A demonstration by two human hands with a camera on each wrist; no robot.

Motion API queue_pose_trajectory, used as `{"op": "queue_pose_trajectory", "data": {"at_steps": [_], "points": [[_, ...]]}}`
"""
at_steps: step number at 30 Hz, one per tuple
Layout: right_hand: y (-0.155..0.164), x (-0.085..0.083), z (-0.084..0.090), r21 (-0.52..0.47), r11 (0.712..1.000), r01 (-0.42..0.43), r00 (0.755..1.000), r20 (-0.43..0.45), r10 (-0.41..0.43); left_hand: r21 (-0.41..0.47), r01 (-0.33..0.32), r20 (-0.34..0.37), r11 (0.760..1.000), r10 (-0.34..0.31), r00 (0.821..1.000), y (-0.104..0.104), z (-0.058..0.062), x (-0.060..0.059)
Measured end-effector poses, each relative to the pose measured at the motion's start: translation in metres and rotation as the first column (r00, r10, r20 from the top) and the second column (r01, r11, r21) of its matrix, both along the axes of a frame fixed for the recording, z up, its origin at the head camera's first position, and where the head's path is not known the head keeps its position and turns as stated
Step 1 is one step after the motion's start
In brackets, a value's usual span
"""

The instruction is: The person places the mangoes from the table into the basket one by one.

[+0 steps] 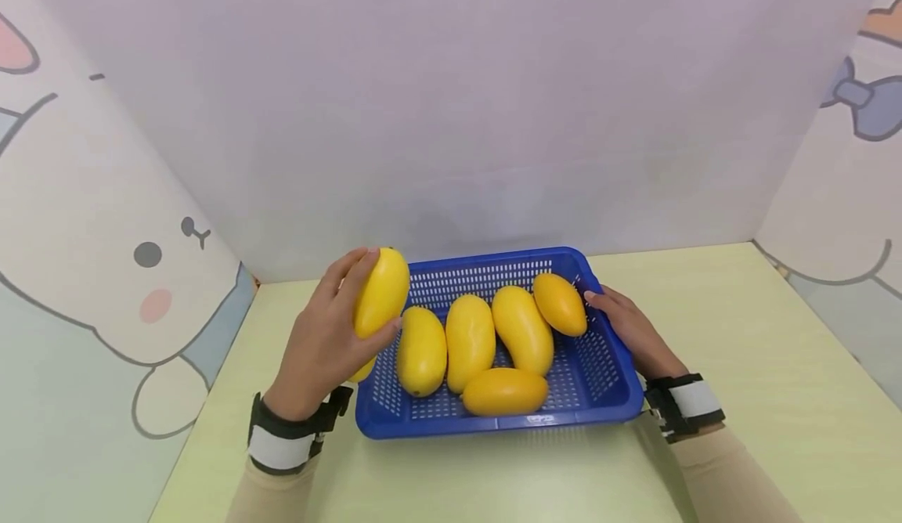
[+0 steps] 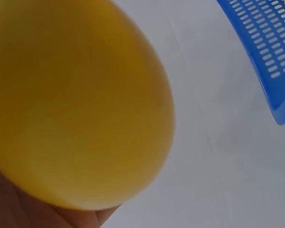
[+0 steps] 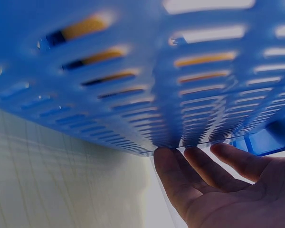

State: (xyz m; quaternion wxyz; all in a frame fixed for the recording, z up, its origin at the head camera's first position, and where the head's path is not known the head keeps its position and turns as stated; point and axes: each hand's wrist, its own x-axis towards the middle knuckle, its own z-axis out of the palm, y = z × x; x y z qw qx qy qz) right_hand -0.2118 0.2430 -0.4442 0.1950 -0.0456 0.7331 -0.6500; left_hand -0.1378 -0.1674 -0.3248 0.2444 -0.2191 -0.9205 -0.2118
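Observation:
My left hand (image 1: 331, 335) grips a yellow mango (image 1: 384, 292) over the left end of a blue plastic basket (image 1: 493, 423), fingers over its top and thumb along the near side. More yellow shows under that thumb. In the left wrist view the mango (image 2: 80, 104) fills much of the picture, with the palm beneath it. My right hand (image 1: 634, 333) holds the basket's right end, thumb at the rim. Its other fingertips (image 3: 197, 154) press against the slotted blue plastic from outside. Several mangoes lie in the basket, including a yellow one (image 1: 470, 339) and a deeper orange-yellow one (image 1: 505, 391).
The basket is over a pale yellow-green table (image 1: 705, 319). A whitish wall (image 1: 458, 116) rises behind it. Side panels with cartoon drawings flank the table, one at the left (image 1: 92, 233) and one at the right (image 1: 846, 218).

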Motion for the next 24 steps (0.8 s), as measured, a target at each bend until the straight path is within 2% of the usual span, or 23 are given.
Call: {"op": "queue_pose_trajectory", "data": {"at_steps": [4,10,20,24], "points": [[-0.001,-0.001,-0.001,-0.010,1.000,-0.004,1.000,0.007,0.004,-0.008,0.015,0.015,1.000,-0.015,1.000,0.008,0.003,-0.003],[-0.001,0.000,-0.002,-0.005,1.000,-0.005,1.000,0.018,0.005,-0.028,0.040,0.095,0.999,-0.037,0.995,0.023,0.004,-0.009],[0.002,0.000,-0.001,-0.010,1.000,0.001,1.000,0.018,-0.001,-0.156,0.101,0.173,0.983,-0.074,0.982,0.046,-0.008,-0.026],[0.000,-0.001,-0.001,-0.007,1.000,-0.002,1.000,0.019,0.002,-0.165,0.092,0.243,0.982,-0.050,0.969,0.050,-0.013,-0.033]]}}
